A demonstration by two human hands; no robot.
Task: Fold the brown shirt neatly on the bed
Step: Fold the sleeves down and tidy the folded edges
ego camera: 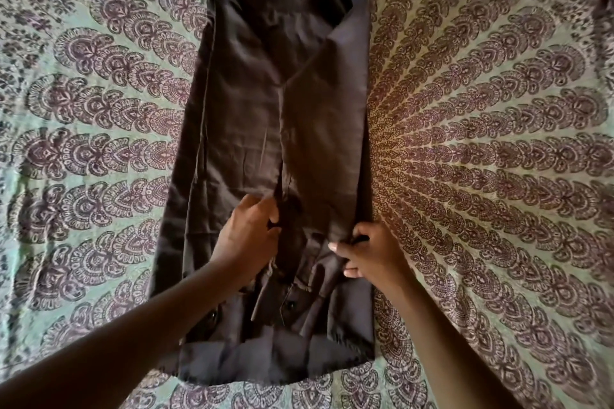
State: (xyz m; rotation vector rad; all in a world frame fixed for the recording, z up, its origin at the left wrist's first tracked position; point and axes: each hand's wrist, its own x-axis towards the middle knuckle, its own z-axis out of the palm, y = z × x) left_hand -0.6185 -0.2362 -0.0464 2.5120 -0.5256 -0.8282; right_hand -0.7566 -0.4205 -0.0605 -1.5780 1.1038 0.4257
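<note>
The brown shirt (265, 103) lies flat on the bed as a long narrow strip running away from me, with both sides folded in over the middle. Its buttoned collar end is nearest me, and the far end reaches the top of the view. My left hand (247, 236) pinches the inner edge of the folded cloth near the shirt's centre line. At the shirt's right edge, my right hand (368, 251) grips a fold of the cloth. Both forearms come in from the bottom of the view.
A green bedspread (481, 143) with a purple-brown mandala print covers the whole bed around the shirt. A dark scrap of something (603, 7) shows at the far right edge.
</note>
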